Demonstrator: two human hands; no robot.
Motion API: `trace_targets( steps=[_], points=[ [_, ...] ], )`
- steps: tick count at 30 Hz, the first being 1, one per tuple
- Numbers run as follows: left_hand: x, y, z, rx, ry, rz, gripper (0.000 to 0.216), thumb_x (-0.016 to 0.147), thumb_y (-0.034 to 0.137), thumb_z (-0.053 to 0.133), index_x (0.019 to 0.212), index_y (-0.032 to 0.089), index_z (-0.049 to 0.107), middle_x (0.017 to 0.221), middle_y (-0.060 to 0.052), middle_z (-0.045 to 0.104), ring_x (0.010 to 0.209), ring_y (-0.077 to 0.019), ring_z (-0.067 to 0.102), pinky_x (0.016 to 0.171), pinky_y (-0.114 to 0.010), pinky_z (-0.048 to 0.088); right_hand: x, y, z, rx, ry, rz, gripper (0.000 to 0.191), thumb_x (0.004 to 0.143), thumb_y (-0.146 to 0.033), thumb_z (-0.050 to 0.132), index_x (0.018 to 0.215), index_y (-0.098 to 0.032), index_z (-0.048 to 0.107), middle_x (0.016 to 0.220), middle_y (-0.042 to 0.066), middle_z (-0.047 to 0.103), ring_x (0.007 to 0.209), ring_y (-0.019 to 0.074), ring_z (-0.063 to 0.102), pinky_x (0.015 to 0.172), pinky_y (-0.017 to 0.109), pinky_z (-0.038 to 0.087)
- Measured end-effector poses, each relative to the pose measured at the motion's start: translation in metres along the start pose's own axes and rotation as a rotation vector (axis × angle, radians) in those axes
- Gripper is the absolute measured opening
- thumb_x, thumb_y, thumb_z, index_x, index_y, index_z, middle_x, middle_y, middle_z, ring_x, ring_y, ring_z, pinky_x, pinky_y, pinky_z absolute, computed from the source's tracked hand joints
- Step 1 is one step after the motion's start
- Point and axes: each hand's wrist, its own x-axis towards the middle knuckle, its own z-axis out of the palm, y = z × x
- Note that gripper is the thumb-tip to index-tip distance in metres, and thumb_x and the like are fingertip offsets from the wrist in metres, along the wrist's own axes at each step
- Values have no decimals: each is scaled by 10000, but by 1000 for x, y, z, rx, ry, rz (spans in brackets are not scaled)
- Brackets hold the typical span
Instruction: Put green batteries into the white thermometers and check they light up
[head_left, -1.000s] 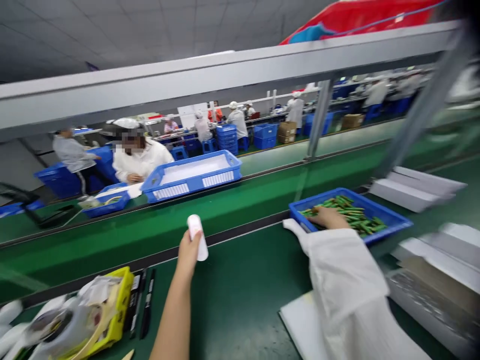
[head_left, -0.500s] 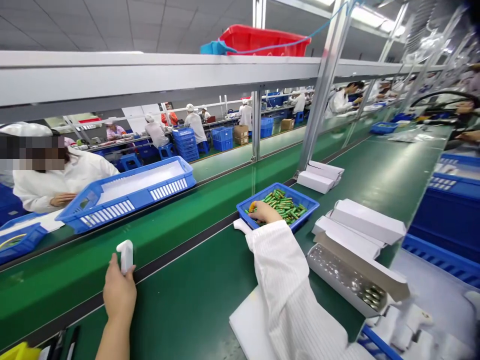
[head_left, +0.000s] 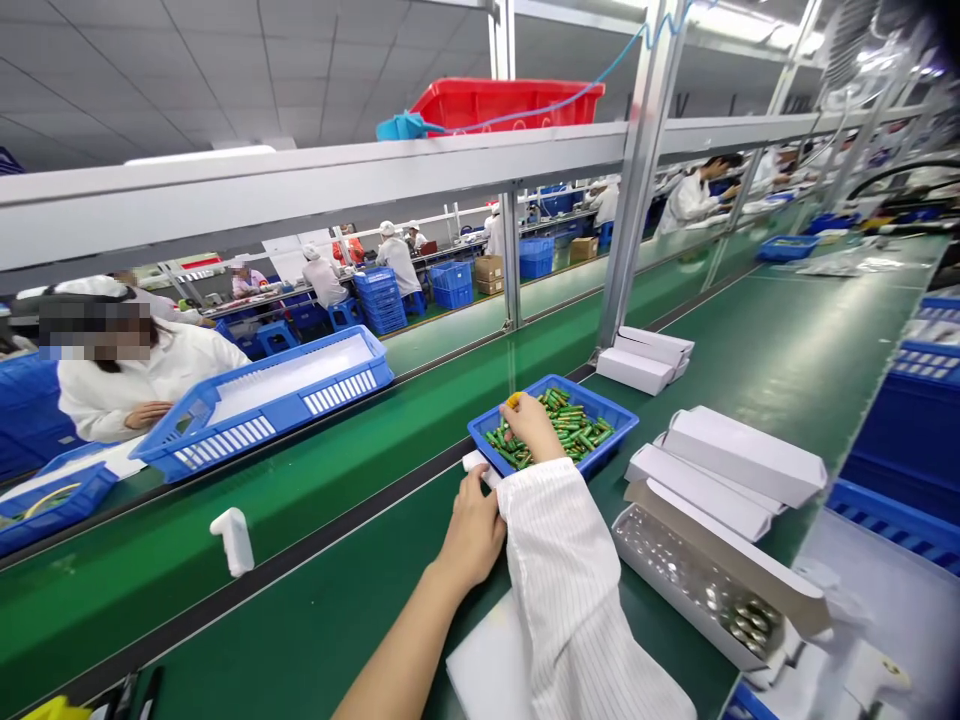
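Note:
My left hand has its fingers closed around a white gun-shaped device at the near corner of the blue tray. My fingers and the white sleeve hide part of that device. Green-and-gold batteries lie in a heap in the blue tray. Over its left side my right hand, with a yellow finger cot, has its fingers curled down among the batteries; whatever they pinch is hidden. A second white gun-shaped device lies by itself on the green belt's near edge, to the left.
At right, an opened white box holds shiny metal parts beside closed white boxes. A white pad lies under my right sleeve. Across the belt, a co-worker sits behind a blue basket. A metal post rises beyond the tray.
My left hand has let go of the device on the belt and moved right to the one beside the tray. My right hand stays at the tray, its fingers shifted slightly.

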Motion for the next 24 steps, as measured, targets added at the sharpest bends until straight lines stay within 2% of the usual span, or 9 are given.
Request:
trace_targets(
  steps=[4, 8, 10, 12, 14, 17, 19, 21, 24],
  points=[
    [2, -12, 7, -113, 84, -119, 191, 798, 197, 501, 976, 183, 570, 1270, -135, 395, 1158, -274, 422, 1007, -438, 322, -3, -14, -9, 168, 106, -121, 142, 854, -220, 481, 889, -109, 563, 629, 20, 611, 541, 129, 566, 552, 221, 405],
    [-6, -35, -14, -283, 232, -285, 78, 756, 192, 555, 780, 182, 481, 984, -93, 521, 998, -254, 508, 950, -467, 361, -15, -40, -10, 320, 132, -247, 173, 846, -294, 478, 885, -139, 545, 625, 3, 606, 559, 137, 561, 536, 224, 397],
    [-15, -42, -34, -424, 277, -347, 154, 777, 278, 575, 850, 188, 475, 859, -62, 563, 893, -233, 564, 886, -452, 419, -29, -59, -7, 407, 101, -320, 172, 832, -320, 501, 854, -153, 534, 598, -8, 601, 546, 130, 557, 546, 226, 404],
    [-29, -41, -59, -575, 324, -366, 339, 789, 393, 584, 1031, 192, 457, 878, -66, 607, 861, -208, 600, 841, -397, 460, -50, -83, -2, 539, 15, -424, 185, 798, -340, 563, 803, -163, 511, 518, -34, 568, 495, 115, 527, 549, 227, 404],
    [-48, -33, -85, -791, 387, -340, 545, 755, 414, 641, 1192, 198, 396, 990, -85, 620, 912, -184, 607, 857, -340, 466, -78, -108, 5, 679, -126, -513, 201, 782, -339, 598, 790, -170, 489, 426, -78, 494, 420, 91, 460, 523, 221, 389],
    [-78, -14, -122, -1184, 490, -209, 659, 660, 225, 736, 1236, 206, 417, 992, -55, 602, 853, -145, 596, 800, -276, 485, -123, -138, 16, 795, -333, -583, 139, 784, -269, 594, 815, -175, 496, 457, -98, 464, 403, 74, 430, 472, 203, 370],
    [-98, -3, -143, -1303, 568, -104, 516, 680, 193, 707, 1151, 207, 494, 902, -20, 575, 693, -98, 548, 613, -204, 469, -150, -151, 23, 829, -426, -655, 88, 783, -210, 587, 818, -179, 513, 583, -64, 534, 487, 85, 508, 487, 203, 400],
    [-113, 5, -160, -1343, 632, -48, 276, 766, 298, 653, 993, 171, 562, 788, -5, 528, 559, -65, 455, 478, -166, 390, -172, -156, 30, 830, -496, -764, 25, 832, -199, 552, 828, -188, 531, 680, -37, 576, 582, 99, 563, 547, 214, 444],
    [-129, 14, -179, -1394, 699, -8, 334, 868, 464, 506, 801, 142, 565, 702, 2, 450, 536, -63, 411, 491, -171, 394, -195, -159, 41, 682, -518, -993, 102, 920, -229, 480, 865, -200, 562, 713, -20, 602, 642, 109, 571, 608, 224, 451]
  ],
)
